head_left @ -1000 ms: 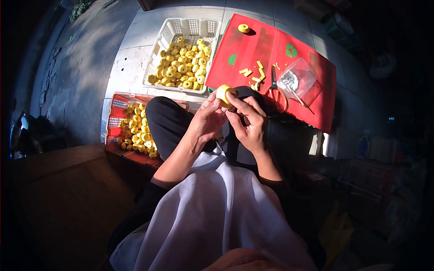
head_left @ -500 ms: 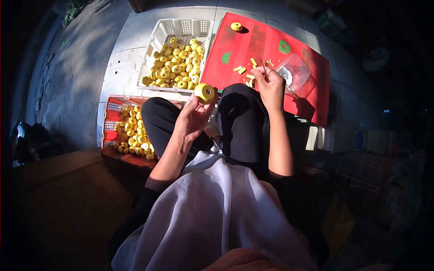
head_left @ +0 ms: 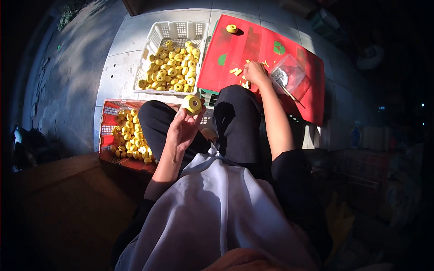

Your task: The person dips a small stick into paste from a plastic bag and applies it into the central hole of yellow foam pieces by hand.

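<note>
My left hand is closed on a yellow, spool-like round piece with a hole in its middle, holding it up above my knee. My right hand is over the red board, fingers curled down beside small yellow strips scattered there. Whatever its fingertips hold is hidden behind the hand. Just right of that hand lies a clear plastic tray with a grey-white substance in it and a thin stick at its near edge.
A white crate full of similar yellow pieces stands left of the board. Nearer me, a red crate holds many more. One yellow piece sits on the board's far end. My knees are close to the board's near edge.
My right hand has moved down and slightly left onto the yellow strips; the thin dark stick seen in its fingers earlier no longer shows. The left hand still holds the round piece, slightly lower in view.
</note>
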### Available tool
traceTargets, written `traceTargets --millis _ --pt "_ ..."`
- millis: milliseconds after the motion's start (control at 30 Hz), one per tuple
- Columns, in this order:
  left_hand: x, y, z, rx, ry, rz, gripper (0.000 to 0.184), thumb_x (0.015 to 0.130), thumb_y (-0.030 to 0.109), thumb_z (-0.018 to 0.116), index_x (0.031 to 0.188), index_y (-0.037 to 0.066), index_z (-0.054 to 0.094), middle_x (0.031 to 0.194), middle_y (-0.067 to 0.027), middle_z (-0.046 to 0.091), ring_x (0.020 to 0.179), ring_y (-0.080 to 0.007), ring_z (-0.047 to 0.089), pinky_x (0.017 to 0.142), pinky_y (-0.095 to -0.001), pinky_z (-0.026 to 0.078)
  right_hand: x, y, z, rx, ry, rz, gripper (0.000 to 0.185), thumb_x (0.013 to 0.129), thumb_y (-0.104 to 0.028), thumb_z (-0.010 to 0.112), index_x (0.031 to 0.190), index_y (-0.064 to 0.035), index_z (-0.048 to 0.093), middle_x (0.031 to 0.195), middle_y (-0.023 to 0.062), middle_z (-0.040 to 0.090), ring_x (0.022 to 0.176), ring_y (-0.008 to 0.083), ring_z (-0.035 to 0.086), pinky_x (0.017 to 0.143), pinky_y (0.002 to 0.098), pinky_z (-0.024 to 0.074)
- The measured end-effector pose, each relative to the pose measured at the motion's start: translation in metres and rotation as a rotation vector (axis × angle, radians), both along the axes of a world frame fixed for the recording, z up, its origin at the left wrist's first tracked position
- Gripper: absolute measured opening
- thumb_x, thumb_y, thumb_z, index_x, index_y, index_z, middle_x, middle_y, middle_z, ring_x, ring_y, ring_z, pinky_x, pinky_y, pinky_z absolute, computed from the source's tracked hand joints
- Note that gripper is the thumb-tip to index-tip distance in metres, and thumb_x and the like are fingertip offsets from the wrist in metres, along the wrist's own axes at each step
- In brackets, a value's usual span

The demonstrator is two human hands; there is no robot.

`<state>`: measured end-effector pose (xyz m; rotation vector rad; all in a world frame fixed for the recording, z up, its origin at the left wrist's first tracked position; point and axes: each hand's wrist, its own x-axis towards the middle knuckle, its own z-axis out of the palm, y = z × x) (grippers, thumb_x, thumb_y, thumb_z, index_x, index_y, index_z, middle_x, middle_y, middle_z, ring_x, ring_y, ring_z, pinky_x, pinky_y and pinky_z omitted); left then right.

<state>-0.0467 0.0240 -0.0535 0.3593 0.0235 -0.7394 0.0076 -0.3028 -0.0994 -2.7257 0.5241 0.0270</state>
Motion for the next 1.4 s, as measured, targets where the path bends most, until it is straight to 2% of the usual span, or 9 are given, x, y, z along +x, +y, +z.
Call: traceTargets --millis 333,467,567,600,700,733,867,1200,1400 --pt "-0.002 -0.010 0.003 -0.038 -0.005 -0.074 0.052 0.085 0.025 0.064 0.126 0.001 0.043 0.125 -0.0141 0.051 0.116 -0.0252 0.050 0.102 -0.0316 0.040 -0.007 -0.002 -0.009 0.098 0.009 0.049 0.014 0.067 -0.001 0.066 0.081 0.0011 0.065 0.076 0.0135 0.066 0.076 0.0225 0.065 0.068 0.0334 0.0500" --pt "0.000 -0.004 -0.004 -0.052 0.008 -0.065 0.051 0.086 0.025 0.063 0.126 0.001 0.043 0.126 -0.0157 0.050 0.115 -0.0272 0.051 0.099 -0.0309 0.043 -0.016 -0.005 0.006 0.487 -0.110 0.041 0.014 0.073 0.001 0.065 0.087 0.0024 0.066 0.073 0.0063 0.065 0.073 0.0112 0.062 0.065 0.0256 0.0489" --pt "0.000 -0.002 -0.006 -0.082 0.058 -0.051 0.047 0.087 0.024 0.061 0.126 0.004 0.045 0.129 -0.0190 0.046 0.118 -0.0297 0.047 0.092 -0.0313 0.050 -0.032 0.007 0.021 0.981 -0.337 -0.028 0.014 0.077 0.001 0.065 0.090 0.0006 0.066 0.076 0.0044 0.065 0.070 0.0117 0.062 0.065 0.0260 0.0487" --pt "0.000 -0.002 -0.006 -0.082 0.060 -0.058 0.048 0.087 0.025 0.062 0.126 0.003 0.044 0.128 -0.0184 0.047 0.117 -0.0293 0.048 0.093 -0.0311 0.048 -0.036 0.011 0.021 1.058 -0.403 -0.045 0.014 0.079 0.002 0.063 0.093 -0.0006 0.065 0.078 0.0027 0.065 0.057 0.0057 0.054 0.053 0.0199 0.0431" --pt "0.000 -0.004 -0.005 -0.094 0.065 -0.080 0.051 0.086 0.025 0.063 0.127 0.001 0.043 0.127 -0.0174 0.049 0.115 -0.0286 0.051 0.096 -0.0306 0.046 -0.058 0.028 0.054 1.333 -0.417 -0.177 0.013 0.079 0.003 0.063 0.091 0.0018 0.064 0.077 0.0053 0.066 0.062 0.0063 0.059 0.048 0.0176 0.0422" --pt "-0.001 -0.006 -0.003 -0.106 0.066 -0.087 0.051 0.086 0.025 0.063 0.127 0.001 0.043 0.127 -0.0176 0.049 0.115 -0.0287 0.050 0.096 -0.0305 0.046 -0.062 0.023 0.046 1.383 -0.404 -0.160 0.014 0.079 0.001 0.063 0.093 0.0015 0.064 0.074 0.0030 0.064 0.047 0.0004 0.045 0.038 0.0159 0.0281" --pt "-0.001 -0.007 -0.002 -0.116 0.061 -0.108 0.052 0.085 0.024 0.064 0.128 0.002 0.042 0.128 -0.0181 0.048 0.116 -0.0292 0.050 0.095 -0.0299 0.047 -0.080 0.031 0.056 1.608 -0.474 -0.099 0.012 0.080 -0.001 0.062 0.092 0.0017 0.065 0.073 0.0022 0.064 0.042 -0.0019 0.033 0.037 0.0154 0.0211" --pt "-0.008 -0.009 0.001 -0.092 0.047 -0.103 0.053 0.085 0.025 0.064 0.128 0.003 0.042 0.128 -0.0187 0.048 0.117 -0.0292 0.050 0.095 -0.0299 0.046 -0.091 0.045 0.073 1.481 -0.581 -0.070 0.014 0.082 0.001 0.061 0.096 0.0006 0.063 0.086 0.0073 0.067 0.051 -0.0029 0.041 0.041 0.0137 0.0238" --pt "-0.008 -0.009 0.003 -0.073 0.042 -0.115 0.053 0.085 0.026 0.064 0.128 0.002 0.043 0.128 -0.0190 0.048 0.117 -0.0289 0.049 0.094 -0.0300 0.047 -0.093 0.046 0.076 1.487 -0.617 -0.062 0.014 0.085 0.002 0.057 0.098 0.0006 0.061 0.089 0.0113 0.067 0.044 -0.0028 0.032 0.039 0.0150 0.0233"
